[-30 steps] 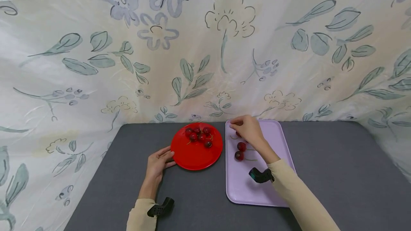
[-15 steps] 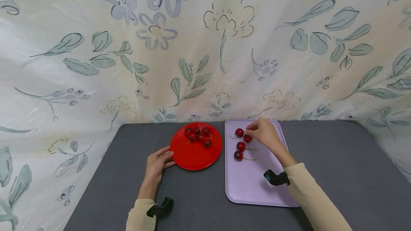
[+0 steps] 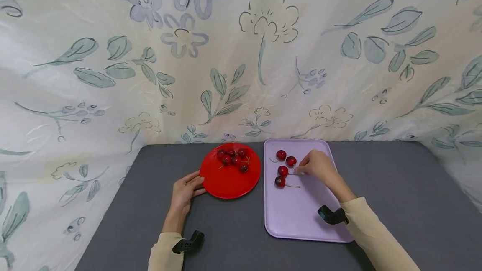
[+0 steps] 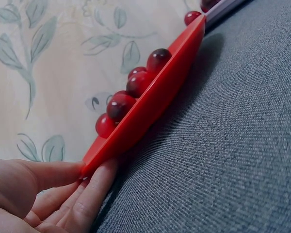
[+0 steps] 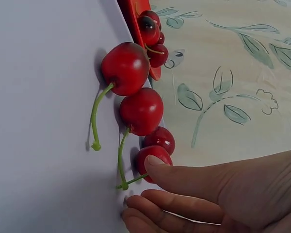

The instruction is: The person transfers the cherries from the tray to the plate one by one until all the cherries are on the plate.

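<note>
My left hand (image 3: pixel 182 192) holds the left rim of a red plate (image 3: pixel 227 186), thumb on top and fingers underneath, as the left wrist view shows. Several dark red cherries (image 3: pixel 236 160) sit together toward the back of that plate. On the lilac tray (image 3: pixel 291 216) to the right lie several more cherries with green stems, such as the nearest cherry (image 3: pixel 280 182). Over this tray is my right hand (image 3: pixel 319 166), just right of the cherries. In the right wrist view its thumb (image 5: pixel 184 179) and fingers stand apart beside the cherry stems (image 5: pixel 122 165), with nothing between them.
Both the plate and the tray rest on a dark grey table (image 3: pixel 384 195). A floral cloth (image 3: pixel 226 74) hangs behind the table's back edge. The tray lies just right of the plate, a narrow strip of table between them.
My right hand has moved from the tray's back left corner rightward and toward me, uncovering the cherries there. The left hand and the plate have stayed put.
</note>
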